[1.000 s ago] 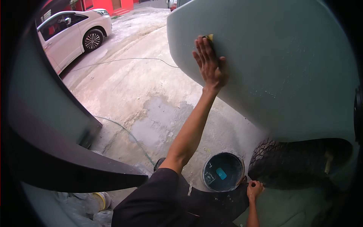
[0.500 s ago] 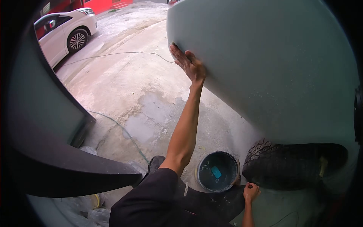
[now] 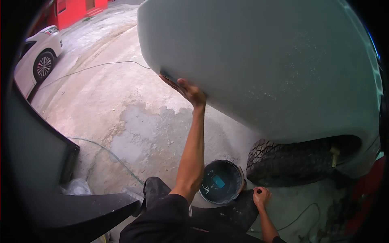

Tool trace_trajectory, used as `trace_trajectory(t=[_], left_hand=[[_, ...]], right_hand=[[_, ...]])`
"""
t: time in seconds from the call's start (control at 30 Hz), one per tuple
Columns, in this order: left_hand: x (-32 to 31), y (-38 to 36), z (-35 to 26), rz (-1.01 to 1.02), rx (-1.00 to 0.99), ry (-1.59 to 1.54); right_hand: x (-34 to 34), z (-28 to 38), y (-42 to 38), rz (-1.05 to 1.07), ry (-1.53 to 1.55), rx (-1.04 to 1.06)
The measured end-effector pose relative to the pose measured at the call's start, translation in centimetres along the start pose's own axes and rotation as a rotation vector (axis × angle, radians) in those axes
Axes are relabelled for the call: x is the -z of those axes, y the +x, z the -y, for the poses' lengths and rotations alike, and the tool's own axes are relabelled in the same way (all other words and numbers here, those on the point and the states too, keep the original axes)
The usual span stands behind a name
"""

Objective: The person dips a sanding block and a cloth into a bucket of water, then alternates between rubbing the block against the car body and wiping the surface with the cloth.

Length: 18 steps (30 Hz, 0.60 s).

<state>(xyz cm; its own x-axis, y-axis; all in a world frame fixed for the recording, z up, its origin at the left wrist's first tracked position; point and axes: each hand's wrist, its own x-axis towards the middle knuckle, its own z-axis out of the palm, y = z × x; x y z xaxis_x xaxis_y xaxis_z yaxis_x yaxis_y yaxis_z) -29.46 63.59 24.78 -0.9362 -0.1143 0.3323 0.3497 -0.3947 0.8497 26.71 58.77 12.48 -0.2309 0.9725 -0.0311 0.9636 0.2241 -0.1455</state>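
Observation:
My left hand (image 3: pixel 187 92) reaches up to the lower edge of a grey-green vehicle panel (image 3: pixel 251 52). Its fingers lie stretched along the edge with the thumb raised apart, and a thin dark thing, not clearly visible, shows between hand and panel. At lower right my right hand (image 3: pixel 262 197) is closed near my knee, with the end of a small dark object showing at the curled fingers. Beside it stands a round dark bucket (image 3: pixel 206 193) of liquid, with a blue rectangular piece (image 3: pixel 218 181) in it.
A black tyre (image 3: pixel 287 164) sits under the panel, right of the bucket. A dark panel (image 3: pixel 36 141) with a curved lower edge juts in from the left. Thin hoses (image 3: pixel 106 148) cross the concrete floor (image 3: pixel 91 97). A white car (image 3: pixel 34 60) stands at upper left.
The view has shifted, so the car, panel and bucket appear farther left. My left hand appears lower in view, still at the panel edge. My right hand stays closed by my knee.

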Motion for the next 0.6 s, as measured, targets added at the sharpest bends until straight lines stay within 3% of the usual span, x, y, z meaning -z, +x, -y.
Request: trace_trajectory(t=[0.03,0.1,0.2,0.27,0.37,0.4,0.47,0.5,0.6], left_hand=[[-1.9,-4.8,0.0,-0.072,-0.142,0.137],[-3.2,-13.8,0.8,0.068,-0.107,0.185],[-1.4,-8.2,1.7,-0.001,-0.118,0.113],[1.4,1.0,3.0,-0.044,0.06,-0.189],[1.9,1.7,2.0,-0.05,0.119,-0.071],[0.4,-2.6,0.8,-0.052,0.056,0.027],[-1.1,-12.4,0.9,0.175,-0.141,0.183],[-0.9,-14.2,0.4,0.273,-0.107,0.219],[0.5,-6.5,1.0,0.145,-0.027,0.208]], right_hand=[[-0.5,0.9,0.8,-0.006,0.008,0.049],[-0.5,3.0,1.8,0.088,-0.029,0.088],[-1.4,0.8,1.0,0.053,-0.016,0.063],[-1.2,-1.9,0.6,0.067,0.148,0.017],[-0.5,0.1,0.2,0.06,-0.022,-0.022],[0.3,2.2,0.5,0.07,-0.027,-0.005],[-0.3,3.3,1.4,0.088,-0.047,0.046],[-0.7,3.4,2.0,0.094,-0.051,0.075],[-0.7,0.7,1.0,0.084,-0.014,0.042]])
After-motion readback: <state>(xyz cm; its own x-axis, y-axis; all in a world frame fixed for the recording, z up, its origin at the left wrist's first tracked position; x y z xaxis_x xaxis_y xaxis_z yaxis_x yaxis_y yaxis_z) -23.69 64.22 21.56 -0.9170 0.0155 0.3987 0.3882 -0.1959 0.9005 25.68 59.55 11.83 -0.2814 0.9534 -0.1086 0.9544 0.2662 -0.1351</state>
